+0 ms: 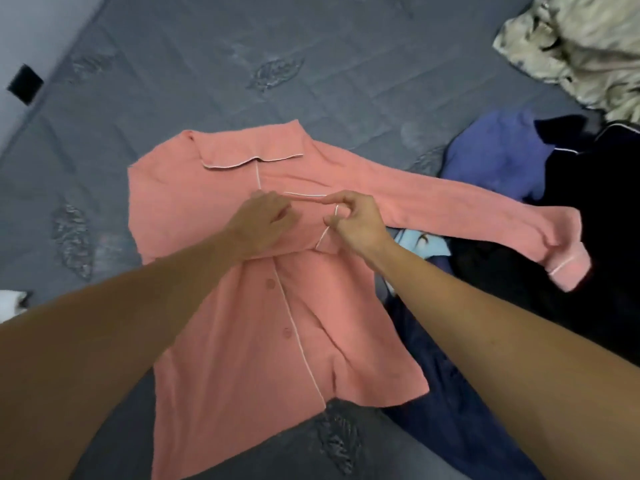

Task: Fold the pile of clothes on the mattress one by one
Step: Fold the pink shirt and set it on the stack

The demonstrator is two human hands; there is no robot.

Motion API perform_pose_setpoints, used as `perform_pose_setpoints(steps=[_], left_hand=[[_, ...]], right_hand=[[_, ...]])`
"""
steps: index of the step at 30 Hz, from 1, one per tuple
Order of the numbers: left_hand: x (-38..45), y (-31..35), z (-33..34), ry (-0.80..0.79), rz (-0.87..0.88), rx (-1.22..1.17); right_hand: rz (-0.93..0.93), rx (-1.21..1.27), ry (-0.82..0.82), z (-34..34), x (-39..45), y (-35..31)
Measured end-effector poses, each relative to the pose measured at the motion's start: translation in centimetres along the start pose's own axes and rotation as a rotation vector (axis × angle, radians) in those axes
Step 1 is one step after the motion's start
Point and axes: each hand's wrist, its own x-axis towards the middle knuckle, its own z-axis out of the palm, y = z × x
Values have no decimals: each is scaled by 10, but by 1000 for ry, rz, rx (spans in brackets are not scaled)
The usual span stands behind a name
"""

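Observation:
A salmon-pink button-up pyjama shirt (242, 341) with white piping lies front-up on the grey quilted mattress (242, 64), collar away from me. One sleeve is folded across the chest. My left hand (263, 220) rests on that folded sleeve, fingers bent down onto the cloth. My right hand (353, 223) pinches the sleeve's white-piped cuff between thumb and fingers, index finger pointing left. The other sleeve (485, 216) stretches out to the right over the pile of clothes.
The pile lies to the right: a purple garment (491, 157), a black one (588, 202), a navy one (450, 410), a light-blue scrap (426, 245). A beige patterned cloth (588, 46) is bunched at the top right. A black object (25, 84) sits beyond the mattress's left edge.

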Motion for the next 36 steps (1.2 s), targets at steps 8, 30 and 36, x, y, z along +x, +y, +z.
perform_pose_setpoints(steps=[8, 30, 36], left_hand=[[81, 142, 50, 5, 80, -109], [160, 322, 156, -41, 266, 6], [140, 285, 133, -11, 321, 104]], right_hand=[[0, -71, 287, -148, 1, 63], [2, -1073, 353, -336, -52, 114], [-164, -1233, 281, -314, -41, 100]])
